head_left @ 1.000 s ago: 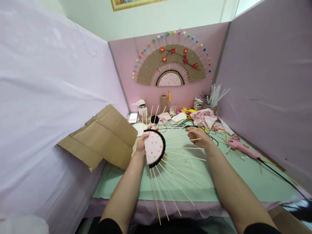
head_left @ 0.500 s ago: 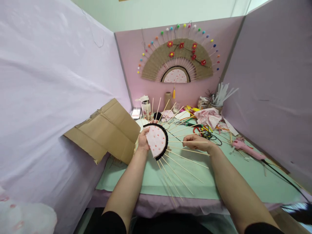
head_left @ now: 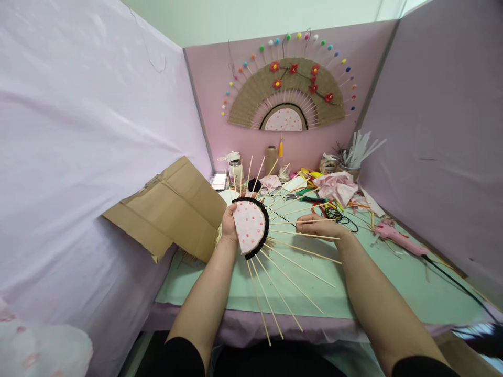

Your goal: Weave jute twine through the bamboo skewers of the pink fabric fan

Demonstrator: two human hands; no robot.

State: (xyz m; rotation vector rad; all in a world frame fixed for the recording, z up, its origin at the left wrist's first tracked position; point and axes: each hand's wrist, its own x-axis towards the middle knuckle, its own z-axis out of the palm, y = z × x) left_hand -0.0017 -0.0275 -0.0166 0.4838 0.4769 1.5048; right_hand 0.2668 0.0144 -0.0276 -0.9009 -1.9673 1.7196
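My left hand (head_left: 230, 224) grips the straight edge of a half-round fan base (head_left: 250, 226), covered in white cloth with pink dots. Black trim (head_left: 267, 222) runs along its curved rim. Thin wooden sticks (head_left: 301, 213) fan out from that rim to the right, upward and down toward me. Off to the right, my right hand (head_left: 314, 225) is closed in a pinch on a thin black cord (head_left: 282, 216), which stretches taut to the fan base. One or two sticks pass close to the right hand's fingers. Some left fingers are hidden behind the base.
A cardboard piece (head_left: 173, 209) leans at the left. Behind lie pliers (head_left: 312, 199), tangled black cord (head_left: 335, 212) and crumpled pink cloth (head_left: 337, 187). A pink glue gun (head_left: 401, 241) rests at the right, its cable trailing off. A finished fan (head_left: 291, 86) hangs on the back panel.
The fan base has turned slightly clockwise in my left hand, so its lower sticks point more toward me. My right hand keeps the cord taut in nearly the same place.
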